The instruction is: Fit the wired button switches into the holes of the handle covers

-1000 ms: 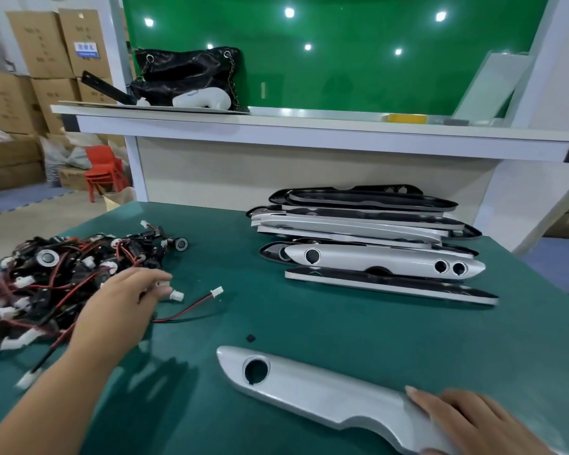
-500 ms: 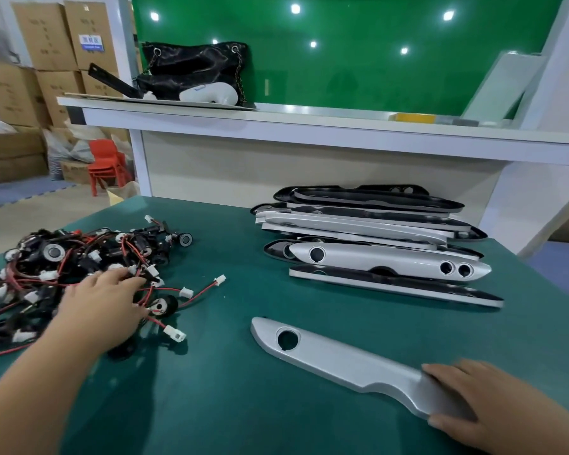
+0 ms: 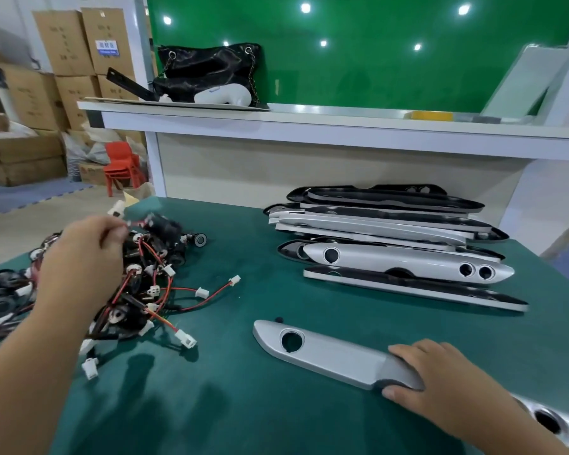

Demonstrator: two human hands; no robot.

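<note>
Head view: left hand (image 3: 86,257) pinches a switch wire (image 3: 138,222) above the pile (image 3: 145,290); right hand (image 3: 440,379) grips the cover (image 3: 326,353) (thumb at its near edge) on the table (image 3: 243,405).

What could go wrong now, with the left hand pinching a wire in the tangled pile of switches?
1. The left hand pinches one wire in the tangled pile of switches. Lifting it may drag neighbouring switches along or strain the thin leads.
2. The right hand holds the silver handle cover at one end only. The far end with the hole could swing when a switch is pressed in.
</note>
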